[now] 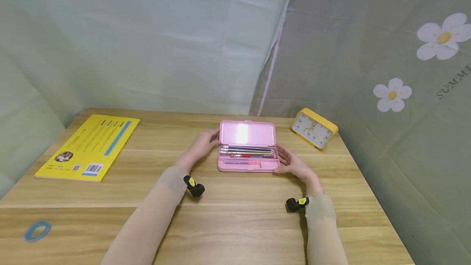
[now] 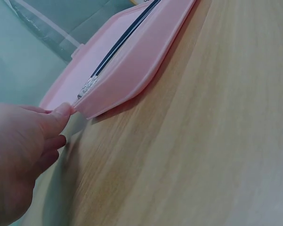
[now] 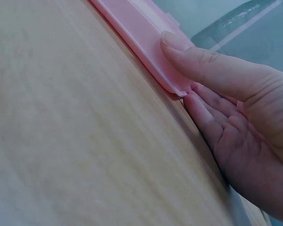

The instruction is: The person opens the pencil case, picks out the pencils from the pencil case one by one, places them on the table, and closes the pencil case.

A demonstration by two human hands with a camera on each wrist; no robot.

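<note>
Pale sleeves [image 1: 143, 220] reach across the wooden worktop [image 1: 243, 224] to a pink pencil case [image 1: 246, 170], which lies near the far edge with its lid [image 1: 255, 134] raised. The left hand [image 1: 200, 144] has its grip pinched, thumb against forefinger, on the case's left side; the right hand [image 1: 294, 165] has its grip clamped about the right end. Pencils [image 1: 248, 149] lie inside. Rightward sits a yellow clock [image 1: 314, 129], leftward a yellow book [image 1: 88, 148] and a blue ring [image 1: 26, 234].
</note>
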